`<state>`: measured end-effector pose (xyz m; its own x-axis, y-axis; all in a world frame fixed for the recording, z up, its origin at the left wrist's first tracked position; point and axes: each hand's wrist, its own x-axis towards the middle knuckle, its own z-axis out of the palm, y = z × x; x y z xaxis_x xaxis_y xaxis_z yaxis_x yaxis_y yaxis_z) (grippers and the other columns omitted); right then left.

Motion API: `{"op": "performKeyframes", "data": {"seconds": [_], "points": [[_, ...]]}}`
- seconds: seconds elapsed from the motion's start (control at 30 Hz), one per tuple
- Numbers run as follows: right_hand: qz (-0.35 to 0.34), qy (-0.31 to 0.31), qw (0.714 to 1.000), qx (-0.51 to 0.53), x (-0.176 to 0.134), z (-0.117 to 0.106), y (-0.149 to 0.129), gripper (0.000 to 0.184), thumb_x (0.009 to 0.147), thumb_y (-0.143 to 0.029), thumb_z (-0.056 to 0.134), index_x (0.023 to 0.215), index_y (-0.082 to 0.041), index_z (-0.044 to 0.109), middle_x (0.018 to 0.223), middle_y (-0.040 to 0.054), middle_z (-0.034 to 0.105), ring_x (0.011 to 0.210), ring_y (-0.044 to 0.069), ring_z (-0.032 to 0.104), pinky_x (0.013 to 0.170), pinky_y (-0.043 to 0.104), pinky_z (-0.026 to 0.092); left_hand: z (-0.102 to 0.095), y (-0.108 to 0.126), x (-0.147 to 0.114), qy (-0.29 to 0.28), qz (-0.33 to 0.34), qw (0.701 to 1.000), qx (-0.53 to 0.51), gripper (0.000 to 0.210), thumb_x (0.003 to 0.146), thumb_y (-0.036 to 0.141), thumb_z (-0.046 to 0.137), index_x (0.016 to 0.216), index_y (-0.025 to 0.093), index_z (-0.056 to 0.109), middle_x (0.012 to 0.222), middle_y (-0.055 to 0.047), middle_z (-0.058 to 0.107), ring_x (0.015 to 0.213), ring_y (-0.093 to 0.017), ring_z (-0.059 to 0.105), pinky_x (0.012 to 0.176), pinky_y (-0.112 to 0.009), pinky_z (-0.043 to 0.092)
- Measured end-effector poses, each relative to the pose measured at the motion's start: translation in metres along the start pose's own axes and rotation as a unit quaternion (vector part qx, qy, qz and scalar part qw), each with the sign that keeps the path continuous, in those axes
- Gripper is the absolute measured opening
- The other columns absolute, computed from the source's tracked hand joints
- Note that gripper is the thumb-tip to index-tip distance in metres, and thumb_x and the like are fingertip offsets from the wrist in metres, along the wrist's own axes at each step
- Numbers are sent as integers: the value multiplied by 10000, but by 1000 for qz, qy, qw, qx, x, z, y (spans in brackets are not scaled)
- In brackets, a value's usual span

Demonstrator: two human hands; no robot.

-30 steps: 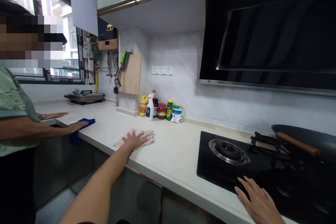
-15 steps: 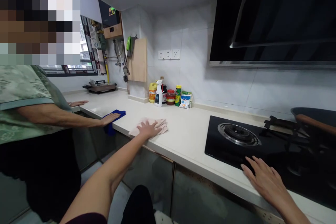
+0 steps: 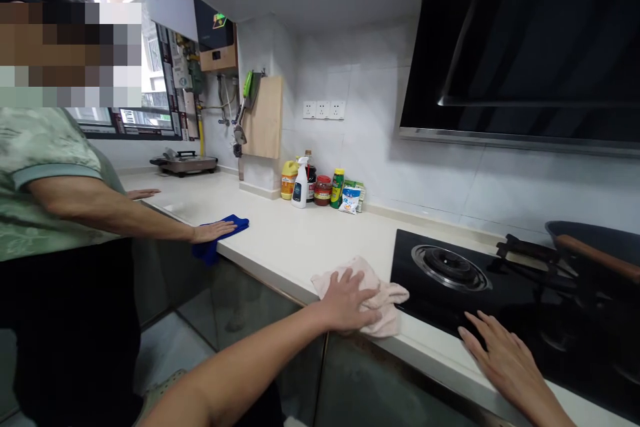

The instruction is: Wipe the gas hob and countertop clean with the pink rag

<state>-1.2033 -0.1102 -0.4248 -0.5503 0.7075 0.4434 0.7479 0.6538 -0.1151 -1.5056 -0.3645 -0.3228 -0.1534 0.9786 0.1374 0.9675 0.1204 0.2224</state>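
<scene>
My left hand [image 3: 349,301] lies palm down with fingers spread on a pale pink cloth [image 3: 387,295], pressing it against the white countertop [image 3: 285,240]. The cloth is bunched beneath the hand and reaches the counter's front edge. Its right corner touches the left side of the black gas stove [image 3: 425,300]. My right hand [image 3: 507,350] rests open near the stove's front edge, fingers stretched out, with nothing held.
At left, a person in a green top [image 3: 60,167] presses a blue cloth [image 3: 235,223] on the counter edge. A spray bottle [image 3: 300,185], jars and packets stand by the wall. A wok [image 3: 595,240] sits on the stove's right side. A range hood [image 3: 520,47] overhangs it.
My left hand and the pink cloth have slid right along the counter to the stove's edge. My right hand stays almost in place. The other person's hand moved slightly right with the blue cloth.
</scene>
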Motion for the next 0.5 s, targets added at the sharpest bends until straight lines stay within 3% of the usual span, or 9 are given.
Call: {"op": "performKeyframes", "data": {"seconds": [0.13, 0.23, 0.4, 0.5], "points": [[-18, 7, 1000, 0, -1, -1, 3, 741, 920, -604, 296, 1450, -200, 619, 1552, 130, 569, 1499, 359, 446, 1215, 611, 351, 10, -30, -33, 67, 78, 994, 28, 712, 900, 801, 522, 1536, 482, 497, 1729, -45, 337, 1589, -371, 292, 1271, -610, 216], [-20, 7, 1000, 0, -2, -5, 3, 703, 903, -577, 322, 1417, -218, 640, 1526, 132, 593, 1490, 363, 456, 1205, 609, 363, 7, -66, -42, 79, 96, 990, 73, 842, 831, 688, 730, 1583, 459, 429, 1715, -51, 369, 1571, -377, 326, 1256, -571, 269], [4, -11, 1000, 0, -4, -9, 2, 759, 901, -598, 297, 1460, -183, 601, 1565, 144, 549, 1505, 360, 432, 1224, 608, 340, -25, -134, -55, 29, -26, 993, 111, 1158, 730, 642, 842, 1674, 293, 269, 1716, -140, 349, 1581, -362, 312, 1293, -522, 202], [5, -12, 1000, 1, -4, -10, 2, 795, 904, -617, 281, 1482, -160, 578, 1579, 155, 530, 1512, 365, 421, 1230, 610, 330, -52, -170, -67, -12, -119, 981, 152, 1183, 730, 594, 850, 1684, 311, 210, 1757, -132, 240, 1618, -353, 217, 1304, -563, 103]]}}
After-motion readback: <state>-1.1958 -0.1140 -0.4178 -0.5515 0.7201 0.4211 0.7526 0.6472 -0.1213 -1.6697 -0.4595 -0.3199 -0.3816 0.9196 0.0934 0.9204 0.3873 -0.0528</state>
